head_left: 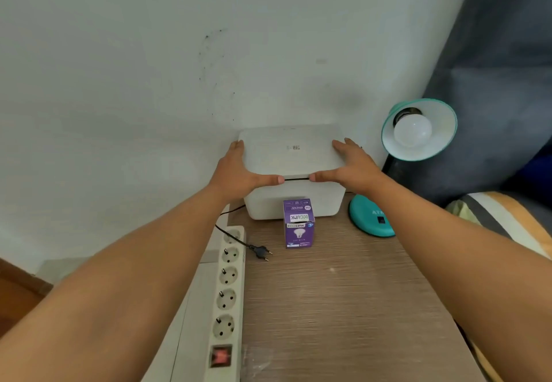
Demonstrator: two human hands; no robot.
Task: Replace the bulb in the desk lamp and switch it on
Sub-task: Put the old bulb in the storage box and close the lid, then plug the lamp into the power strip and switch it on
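Here, the white box (291,154) is gripped at its lid corners by the left hand (239,172) and right hand (352,169), fingers spread, and the carton (298,223) just below the thumbs could be toppled if it is dragged, while the lamp (418,130) stands right of the right hand.

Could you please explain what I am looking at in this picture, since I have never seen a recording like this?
There is no machine here: a person wears a camera on the head, looking forward and down, so you see their own two bare arms. The left hand and right hand grip the lid of a white box standing against the wall on a wooden table. In front of it stands a purple bulb box. To the right is a teal desk lamp with a bulb fitted. Its plug lies loose beside a power strip.
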